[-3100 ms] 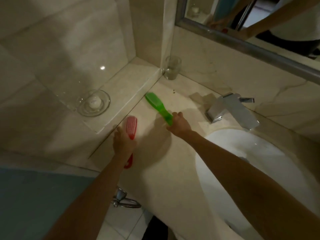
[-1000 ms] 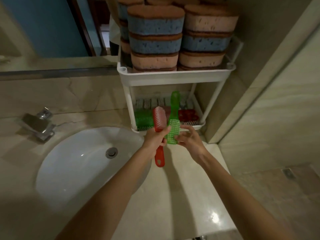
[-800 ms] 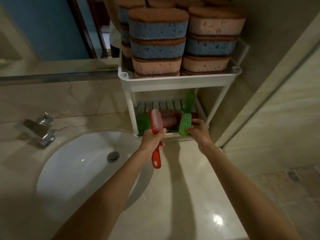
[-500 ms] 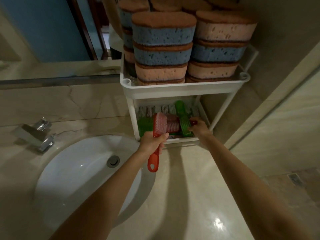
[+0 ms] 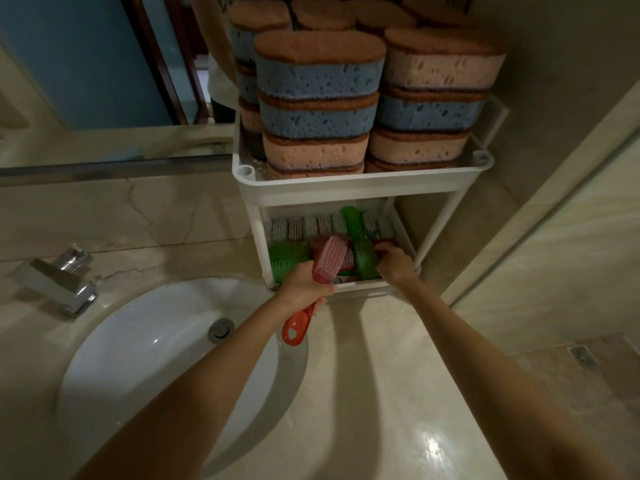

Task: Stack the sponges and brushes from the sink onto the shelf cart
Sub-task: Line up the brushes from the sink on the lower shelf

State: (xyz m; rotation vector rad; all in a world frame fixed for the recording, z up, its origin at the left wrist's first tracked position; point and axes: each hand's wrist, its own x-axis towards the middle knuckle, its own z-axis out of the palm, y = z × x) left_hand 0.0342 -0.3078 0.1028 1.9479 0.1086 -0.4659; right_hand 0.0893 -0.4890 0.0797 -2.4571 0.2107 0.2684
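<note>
- My left hand is closed around the red brush at the neck, where its plastic handle meets the head.
- Its long axis runs from near-left to far-right: the rounded handle end with a hanging hole points back toward me over the sink rim, and the pale pink bristle head tilts up at the front edge of the shelf cart lower tier.
- My right hand reaches into that lower tier, fingers curled on the green brush, which lies among other green and red brushes, long axis running front to back, handle pointing at the wall.
- Whether that grip is fully closed I cannot tell.
- The top tier carries porous oval sponges, blue and pink with brown scouring tops, stacked in columns.
- The white plastic cart stands on the glossy stone worktop.
</note>
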